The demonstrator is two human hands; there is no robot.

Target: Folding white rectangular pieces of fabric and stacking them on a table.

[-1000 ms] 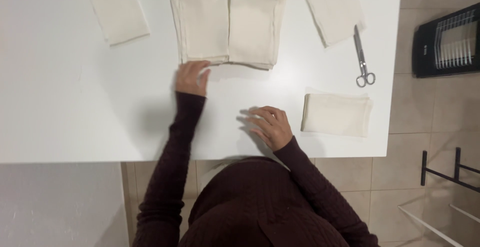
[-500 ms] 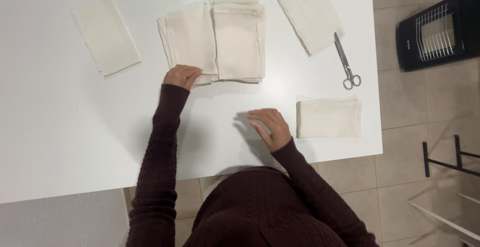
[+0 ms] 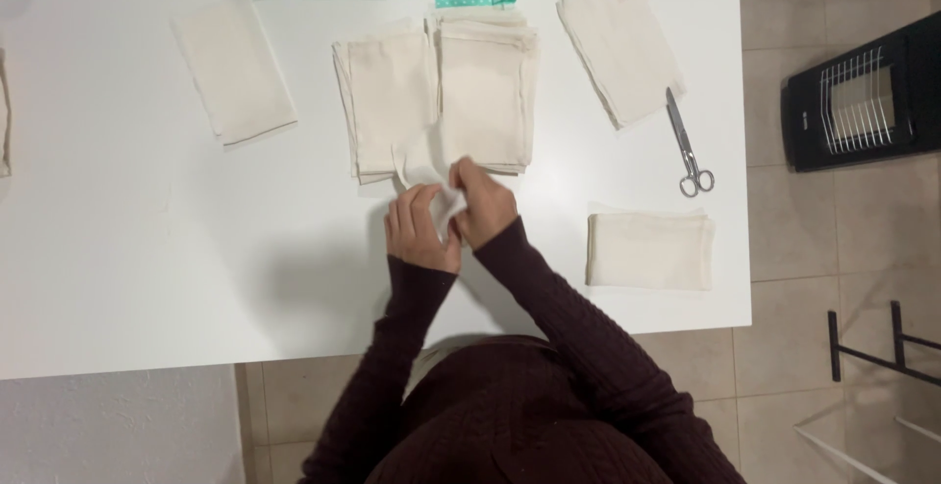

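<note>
Head view: your left hand and right hand have come together at the centre of the white table, where a second ago they lay apart. Both now pinch the near corner of a cream cloth, lifting it off the double stack of cloths. Scissors lie at right, beside a folded cloth.

Your two hands meet close together out in front of you, left hand with fingers curled and pinching, right hand closed just beside it, both forearms in dark knit sleeves angling inward from your body.
</note>
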